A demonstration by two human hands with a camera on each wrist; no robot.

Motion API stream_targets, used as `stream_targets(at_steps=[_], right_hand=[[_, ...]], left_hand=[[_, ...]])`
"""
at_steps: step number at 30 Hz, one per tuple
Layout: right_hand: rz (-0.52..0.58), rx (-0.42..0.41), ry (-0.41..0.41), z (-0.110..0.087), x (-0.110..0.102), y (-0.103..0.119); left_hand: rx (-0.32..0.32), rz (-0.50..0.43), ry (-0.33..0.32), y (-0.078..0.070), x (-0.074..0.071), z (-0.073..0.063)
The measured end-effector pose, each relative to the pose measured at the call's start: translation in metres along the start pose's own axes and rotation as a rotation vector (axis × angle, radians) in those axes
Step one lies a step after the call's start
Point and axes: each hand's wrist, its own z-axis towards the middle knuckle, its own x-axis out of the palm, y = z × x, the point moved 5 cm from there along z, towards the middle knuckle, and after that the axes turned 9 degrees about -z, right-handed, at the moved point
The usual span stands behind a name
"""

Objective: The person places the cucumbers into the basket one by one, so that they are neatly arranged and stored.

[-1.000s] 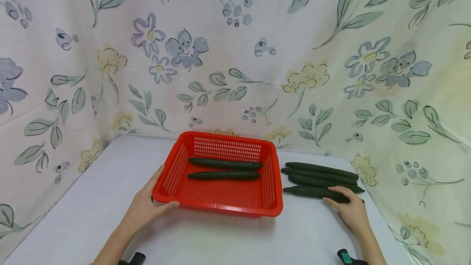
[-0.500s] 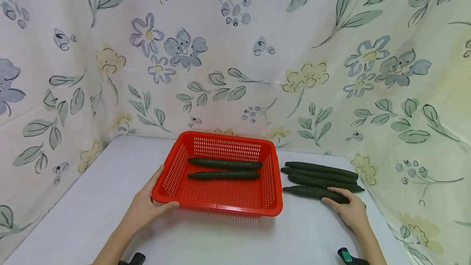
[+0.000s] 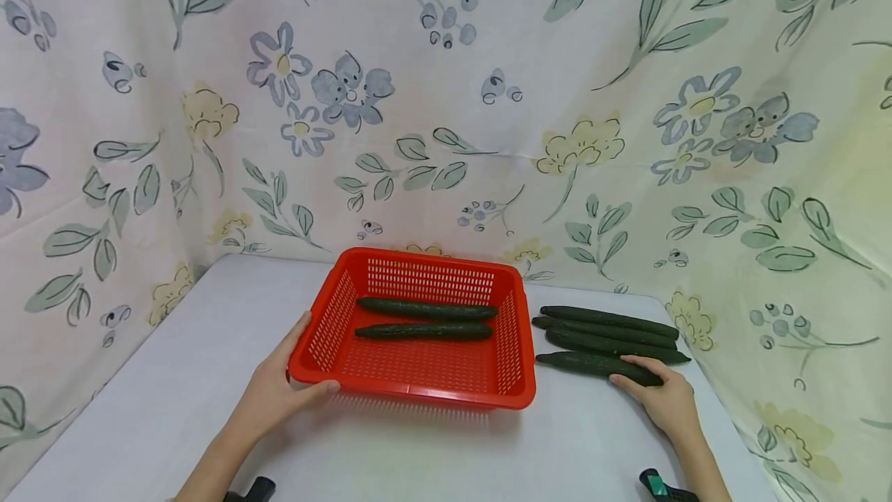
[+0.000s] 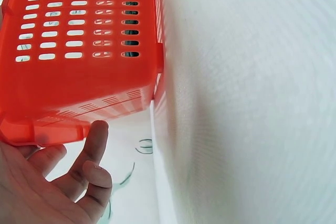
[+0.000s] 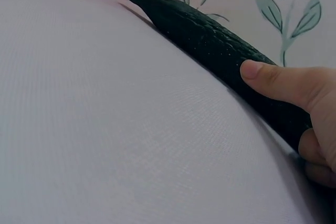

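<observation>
holding the nearest cucumber [image 3: 588, 363] off-centre on the surface [image 3: 571, 448], right of the red basket [image 3: 432, 393], the right hand [image 3: 665, 397] risks a sagging tip if lifting; the left hand [image 3: 275, 388] grips the basket's corner.

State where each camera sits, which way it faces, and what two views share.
Head: on the head, facing forward and down at the red basket and front cucumber; left hand, right hand and forearms show.
Left wrist: on that wrist, facing the basket's slotted side; left hand partly shows.
Right wrist: on that wrist, looking along the cucumber; right hand partly shows.
Head and right wrist share that cucumber.
</observation>
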Motion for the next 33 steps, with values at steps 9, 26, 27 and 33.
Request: stream_targets(at_steps=[9,26,27,33], right_hand=[[-0.002,-0.019,-0.053,-0.001,-0.001,0.003],[0.105,0.164,-0.054,-0.002,-0.027,0.027],[0.114,0.184,-0.059,-0.002,-0.031,0.032],[0.158,0.26,-0.126,-0.007,-0.06,0.058]], left_hand=[[0.0,0.006,0.003,0.001,0.0,0.0],[0.027,0.031,-0.012,0.002,-0.001,0.001],[0.032,0.031,-0.013,0.002,-0.001,0.001],[0.046,0.027,-0.016,0.002,-0.001,0.001]])
